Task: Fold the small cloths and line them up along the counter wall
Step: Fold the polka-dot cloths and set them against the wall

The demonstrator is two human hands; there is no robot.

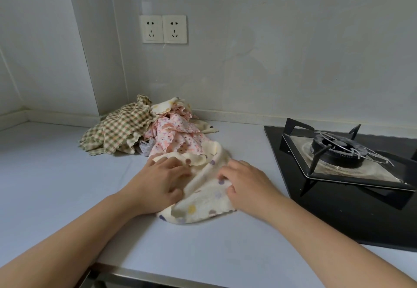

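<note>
A cream cloth with coloured dots (203,199) lies crumpled on the counter (56,175) in front of me. My left hand (158,179) rests on its left side, fingers curled into the fabric. At the cloth's right side, my right hand (246,181) pinches a fold with bent fingers. Behind it a heap of cloths sits near the wall: a green checked cloth (117,129), a pink flowered cloth (176,136) and a pale yellow one (164,105) on top.
A black gas hob (338,208) with a metal pan support (343,152) fills the counter's right side. Two wall sockets (163,29) sit above the heap. The counter's front edge (158,276) runs below my arms.
</note>
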